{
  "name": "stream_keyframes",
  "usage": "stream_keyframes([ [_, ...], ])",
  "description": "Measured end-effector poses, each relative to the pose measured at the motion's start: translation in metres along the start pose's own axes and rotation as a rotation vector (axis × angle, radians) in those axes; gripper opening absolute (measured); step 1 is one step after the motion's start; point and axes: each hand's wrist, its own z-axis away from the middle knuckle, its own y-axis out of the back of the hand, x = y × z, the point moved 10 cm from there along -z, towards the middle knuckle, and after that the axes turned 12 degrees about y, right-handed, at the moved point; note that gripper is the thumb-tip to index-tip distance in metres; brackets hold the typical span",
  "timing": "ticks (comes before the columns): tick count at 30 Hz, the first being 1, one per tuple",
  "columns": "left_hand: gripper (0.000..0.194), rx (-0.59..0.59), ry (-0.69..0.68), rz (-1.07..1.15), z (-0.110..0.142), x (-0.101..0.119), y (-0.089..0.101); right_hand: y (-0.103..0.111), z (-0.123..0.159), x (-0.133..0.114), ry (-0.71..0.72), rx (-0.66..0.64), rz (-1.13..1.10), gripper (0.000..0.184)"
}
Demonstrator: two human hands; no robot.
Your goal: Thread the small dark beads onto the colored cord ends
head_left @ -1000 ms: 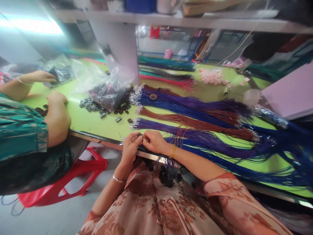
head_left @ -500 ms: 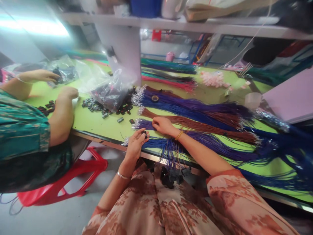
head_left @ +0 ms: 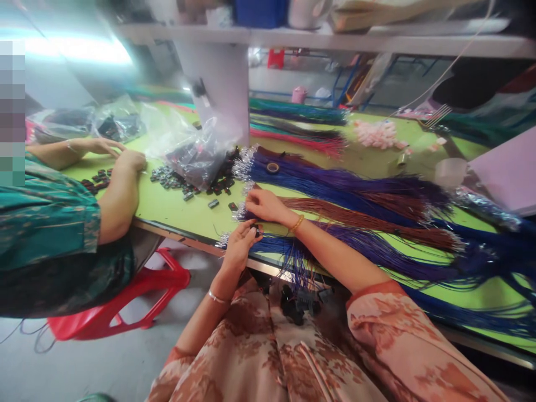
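My left hand [head_left: 240, 245] is closed on a small black plastic connector housing [head_left: 255, 229], held at the table's front edge. Just above and to its right, my right hand [head_left: 268, 205] is pinched over the silver terminal ends [head_left: 242, 211] of a purple wire bundle [head_left: 307, 228]; whatever sits between its fingertips is too small to make out. Beneath both hands runs a blue wire bundle [head_left: 272, 244]. Several black connectors [head_left: 299, 301] on wires hang over the edge against my clothes. A brown wire bundle [head_left: 335, 212] lies beyond my right hand.
Loose connectors [head_left: 171, 181] spill beside a clear plastic bag [head_left: 196, 156]. A tape roll [head_left: 272, 167] rests on more wires. At the left, a co-worker's arms [head_left: 119, 195] rest on the table above a red stool [head_left: 125, 296]. Pink parts [head_left: 374, 134] lie at the back.
My right hand has slid left along the wires to their terminal ends. My left hand still holds the housing. The co-worker's far hand has come nearer the other; the view has shifted slightly.
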Motion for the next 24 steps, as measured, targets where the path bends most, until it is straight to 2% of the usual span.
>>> stream_keyframes([
  [4, 0.04, -0.008, 0.001, -0.005, 0.001, 0.001, -0.002, 0.002, 0.003, -0.001, -0.015, 0.068, -0.108, 0.008],
  [9, 0.029, -0.02, 0.009, 0.03, 0.004, 0.003, -0.004, 0.002, 0.046, 0.003, -0.107, 0.073, -0.233, 0.01],
  [14, 0.022, -0.056, 0.023, 0.083, 0.002, 0.0, -0.008, 0.002, 0.081, -0.002, -0.147, 0.1, -0.164, 0.012],
  [24, 0.023, -0.071, 0.06, 0.064, 0.001, -0.003, -0.009, 0.001, 0.085, -0.014, -0.106, 0.102, -0.019, 0.01],
])
